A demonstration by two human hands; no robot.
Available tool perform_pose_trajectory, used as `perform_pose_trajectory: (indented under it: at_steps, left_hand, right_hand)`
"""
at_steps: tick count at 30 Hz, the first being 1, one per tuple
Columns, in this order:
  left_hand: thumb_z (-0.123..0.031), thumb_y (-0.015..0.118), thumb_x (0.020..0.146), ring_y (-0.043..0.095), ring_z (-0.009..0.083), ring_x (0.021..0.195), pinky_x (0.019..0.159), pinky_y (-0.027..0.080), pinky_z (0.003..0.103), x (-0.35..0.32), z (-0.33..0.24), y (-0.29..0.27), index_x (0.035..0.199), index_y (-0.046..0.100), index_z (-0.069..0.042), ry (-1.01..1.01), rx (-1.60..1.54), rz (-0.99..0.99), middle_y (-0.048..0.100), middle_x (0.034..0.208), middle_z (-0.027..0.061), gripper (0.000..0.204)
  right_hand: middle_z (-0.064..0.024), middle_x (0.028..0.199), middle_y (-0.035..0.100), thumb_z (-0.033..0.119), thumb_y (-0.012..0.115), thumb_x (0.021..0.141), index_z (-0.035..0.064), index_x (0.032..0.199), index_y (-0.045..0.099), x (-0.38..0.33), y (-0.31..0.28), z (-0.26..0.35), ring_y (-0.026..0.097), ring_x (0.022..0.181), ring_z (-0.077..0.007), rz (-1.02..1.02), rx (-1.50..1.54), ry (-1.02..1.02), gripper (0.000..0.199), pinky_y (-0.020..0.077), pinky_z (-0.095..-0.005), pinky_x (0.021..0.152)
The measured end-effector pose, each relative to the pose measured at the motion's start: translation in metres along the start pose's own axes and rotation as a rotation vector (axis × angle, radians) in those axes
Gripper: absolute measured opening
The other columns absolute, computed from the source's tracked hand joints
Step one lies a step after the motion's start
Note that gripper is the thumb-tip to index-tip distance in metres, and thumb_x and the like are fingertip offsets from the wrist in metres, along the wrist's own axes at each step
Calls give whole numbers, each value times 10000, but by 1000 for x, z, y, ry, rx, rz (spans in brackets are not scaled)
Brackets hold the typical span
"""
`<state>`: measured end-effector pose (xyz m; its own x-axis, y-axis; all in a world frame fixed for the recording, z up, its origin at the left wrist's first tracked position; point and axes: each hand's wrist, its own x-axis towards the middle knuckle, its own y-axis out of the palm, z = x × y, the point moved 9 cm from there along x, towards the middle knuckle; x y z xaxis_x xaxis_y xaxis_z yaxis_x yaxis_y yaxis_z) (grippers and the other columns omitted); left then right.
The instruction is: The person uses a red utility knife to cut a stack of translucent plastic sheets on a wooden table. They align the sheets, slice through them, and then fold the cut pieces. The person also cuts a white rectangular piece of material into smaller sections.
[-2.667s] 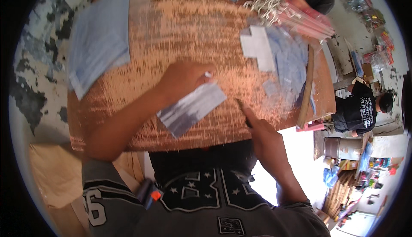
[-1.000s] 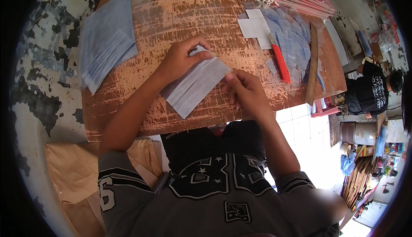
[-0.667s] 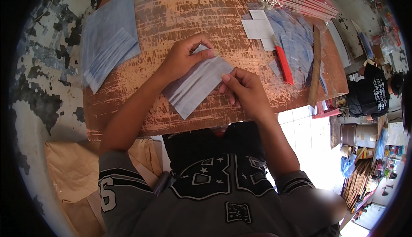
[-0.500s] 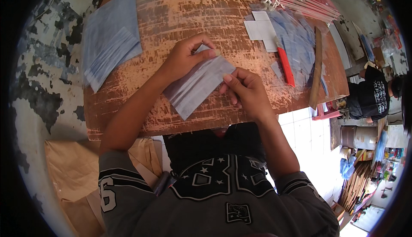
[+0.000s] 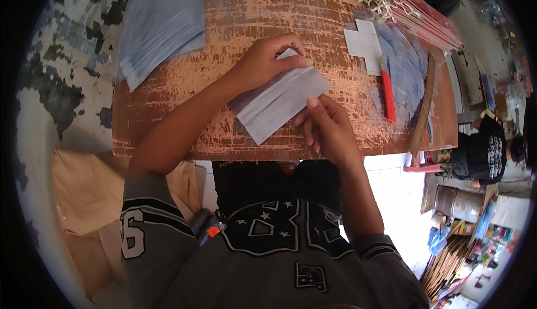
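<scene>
A pale grey, thin rectangular plastic sheet point(image 5: 279, 104), with long creases, lies tilted between my hands above the table's near half. My left hand point(image 5: 274, 60) grips its far edge, thumb on top and fingers curled behind. At the sheet's right edge, my right hand point(image 5: 331, 127) has its thumb on the border and its other fingers bent, partly hidden below. Whether this is one layer or several, I cannot tell.
Bluish plastic sheets point(image 5: 165, 34) lie stacked at left. On the right are white cards point(image 5: 363, 43), a red-handled cutter point(image 5: 387, 96), loose clear plastic point(image 5: 408, 68) and a wooden strip point(image 5: 423, 104). White strings point(image 5: 386, 1) lie at far right. Another person point(image 5: 481, 149) is beyond the table.
The view has shifted, so the table's contents sit differently in it. My right thumb has moved slightly inward along the sheet's edge. My left hand keeps its hold.
</scene>
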<state>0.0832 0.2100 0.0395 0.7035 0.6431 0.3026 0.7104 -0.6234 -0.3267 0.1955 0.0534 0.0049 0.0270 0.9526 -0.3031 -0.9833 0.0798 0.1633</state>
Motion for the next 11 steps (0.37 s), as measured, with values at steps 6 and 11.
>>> perform_pose_trajectory:
  at_steps: [6, 11]
  left_hand:
    - [-263, 802, 1050, 642, 118, 986, 882, 521, 333, 0, 1, -4, 1125, 732, -63, -20, 17, -57, 697, 1054, 10, 224]
    - [-248, 801, 1049, 657, 125, 981, 906, 527, 328, 7, -16, -14, 1127, 737, -56, 37, 119, -113, 734, 1074, 20, 216]
  right_hand:
    - [-106, 828, 752, 360, 664, 1152, 1, 1034, 649, 4, 13, -10, 595, 497, -90, -1, -90, 39, 378, 406, -227, 417]
    - [-102, 802, 749, 342, 663, 1151, 6, 1047, 658, 7, 15, -3, 598, 491, -97, -37, -105, -36, 352, 422, -227, 425]
